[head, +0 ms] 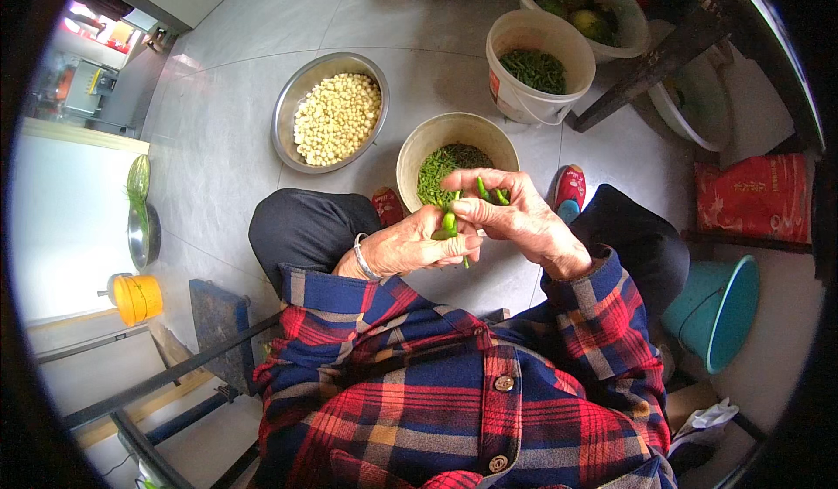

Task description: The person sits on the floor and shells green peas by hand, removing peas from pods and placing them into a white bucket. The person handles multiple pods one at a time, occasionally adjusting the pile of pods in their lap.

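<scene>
My left hand [416,243], with a silver bangle at its wrist, holds green chili peppers [448,226] between thumb and fingers. Against it, my right hand [517,217] pinches at the stem end of one pepper and keeps a few more green peppers [492,192] in its curled fingers. Both hands are over the near rim of a round, pale basin [409,139], which holds green pieces and a darker heap beside them. The hands cover part of that basin's near side.
A steel bowl of pale kernels or beans [337,119] stands ahead on the left. Ahead right are a white bucket [517,103] with green peppers and a basin of squashes [628,44], near a dark wooden leg [628,83]. A teal bucket [717,312] lies at right.
</scene>
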Demonstrator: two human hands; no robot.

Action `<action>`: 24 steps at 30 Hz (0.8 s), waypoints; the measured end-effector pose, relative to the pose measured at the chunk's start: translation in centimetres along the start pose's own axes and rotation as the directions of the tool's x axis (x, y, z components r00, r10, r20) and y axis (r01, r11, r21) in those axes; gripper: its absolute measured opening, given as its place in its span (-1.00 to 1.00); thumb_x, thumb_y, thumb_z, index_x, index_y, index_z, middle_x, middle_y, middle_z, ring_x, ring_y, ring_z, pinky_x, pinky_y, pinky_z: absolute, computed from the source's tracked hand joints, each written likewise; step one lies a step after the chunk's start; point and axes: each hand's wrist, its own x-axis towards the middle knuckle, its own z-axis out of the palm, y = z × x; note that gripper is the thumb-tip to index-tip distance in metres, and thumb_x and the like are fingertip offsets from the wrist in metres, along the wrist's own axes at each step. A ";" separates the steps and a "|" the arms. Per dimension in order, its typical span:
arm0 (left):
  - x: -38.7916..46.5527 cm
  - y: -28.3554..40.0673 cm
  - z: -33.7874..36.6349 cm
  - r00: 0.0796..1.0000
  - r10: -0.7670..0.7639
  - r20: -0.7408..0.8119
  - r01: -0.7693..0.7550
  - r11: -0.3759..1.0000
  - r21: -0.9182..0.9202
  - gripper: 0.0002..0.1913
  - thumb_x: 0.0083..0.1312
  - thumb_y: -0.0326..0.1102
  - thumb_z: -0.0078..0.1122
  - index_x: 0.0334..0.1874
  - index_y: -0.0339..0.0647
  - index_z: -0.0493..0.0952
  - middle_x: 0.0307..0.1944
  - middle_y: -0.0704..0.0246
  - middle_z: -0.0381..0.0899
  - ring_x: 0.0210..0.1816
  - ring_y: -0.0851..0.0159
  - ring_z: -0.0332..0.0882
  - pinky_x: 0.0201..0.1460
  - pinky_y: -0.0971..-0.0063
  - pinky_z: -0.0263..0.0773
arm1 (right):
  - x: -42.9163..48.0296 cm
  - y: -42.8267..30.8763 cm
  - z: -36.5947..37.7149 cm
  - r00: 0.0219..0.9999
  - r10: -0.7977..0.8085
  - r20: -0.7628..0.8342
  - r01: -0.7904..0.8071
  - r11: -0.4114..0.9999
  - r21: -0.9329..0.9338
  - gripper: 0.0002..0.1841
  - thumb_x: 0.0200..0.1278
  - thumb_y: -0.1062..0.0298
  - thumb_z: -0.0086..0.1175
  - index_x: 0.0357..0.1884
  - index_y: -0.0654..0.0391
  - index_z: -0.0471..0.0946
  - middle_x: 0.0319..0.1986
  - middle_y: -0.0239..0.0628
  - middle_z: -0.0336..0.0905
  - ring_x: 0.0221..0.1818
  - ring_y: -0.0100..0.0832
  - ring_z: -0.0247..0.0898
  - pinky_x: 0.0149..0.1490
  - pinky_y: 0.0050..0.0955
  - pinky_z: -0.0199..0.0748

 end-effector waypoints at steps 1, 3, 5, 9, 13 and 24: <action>0.0 -0.2 0.0 1.000 -0.007 -0.008 0.007 1.000 0.000 -0.61 0.24 0.04 0.09 -0.35 -0.22 0.48 -0.64 0.62 0.25 -0.64 0.62 0.14 -0.62 0.71 0.05 | 0.0 0.0 0.0 1.000 -0.021 -0.009 0.021 1.000 -0.012 -0.79 0.20 0.32 0.10 -0.21 0.24 0.49 -0.53 -0.38 0.50 -0.57 -0.62 0.39 -0.46 -0.68 0.32; 0.0 -0.6 -0.2 1.000 -0.019 -0.021 0.019 1.000 -0.001 -0.60 0.25 0.07 0.06 -0.40 -0.20 0.47 -0.64 0.63 0.25 -0.65 0.62 0.13 -0.62 0.72 0.05 | 0.0 0.1 0.1 0.998 -0.065 -0.028 0.064 0.997 -0.037 -0.82 0.20 0.29 0.12 -0.32 0.21 0.52 -0.57 -0.43 0.49 -0.57 -0.67 0.32 -0.47 -0.69 0.22; 0.2 -0.5 -0.2 0.996 -0.034 -0.081 0.032 0.999 -0.034 -0.62 0.28 0.05 0.02 -0.42 -0.17 0.44 -0.63 0.62 0.26 -0.65 0.63 0.13 -0.63 0.73 0.04 | 0.2 0.3 0.3 0.979 -0.150 -0.141 0.149 0.989 -0.016 -0.84 0.19 0.34 0.12 -0.45 0.21 0.51 -0.58 -0.42 0.49 -0.57 -0.66 0.32 -0.44 -0.65 0.29; 0.7 -1.2 -0.4 0.939 -0.030 -0.344 0.027 1.000 -0.012 -0.60 0.29 0.09 -0.02 -0.32 -0.17 0.41 -0.62 0.60 0.30 -0.64 0.64 0.16 -0.65 0.75 0.06 | 0.6 0.6 0.2 0.872 -0.382 -0.307 0.294 0.909 -0.296 -0.86 0.14 0.40 0.16 -0.49 0.22 0.50 -0.55 -0.45 0.49 -0.48 -0.71 0.30 -0.38 -0.66 0.29; 1.0 -1.0 -0.4 0.899 0.048 -0.434 -0.056 0.998 -0.005 -0.66 0.32 0.03 -0.03 -0.30 -0.15 0.39 -0.63 0.60 0.31 -0.63 0.66 0.16 -0.65 0.77 0.04 | 0.5 0.6 0.5 0.799 -0.519 -0.303 0.346 0.809 -0.475 -0.86 0.10 0.42 0.19 -0.49 0.24 0.49 -0.54 -0.46 0.49 -0.46 -0.70 0.30 -0.39 -0.64 0.30; 1.1 -0.6 -0.2 0.812 0.221 -0.540 -0.128 0.971 0.204 -0.74 0.32 -0.18 0.03 -0.40 -0.24 0.45 -0.64 0.53 0.36 -0.56 0.60 0.27 -0.52 0.70 0.19 | 1.5 1.8 0.7 0.655 -0.717 -0.237 0.428 0.611 -0.666 -0.86 0.13 0.39 0.16 -0.39 0.27 0.51 -0.56 -0.36 0.50 -0.54 -0.59 0.34 -0.40 -0.54 0.30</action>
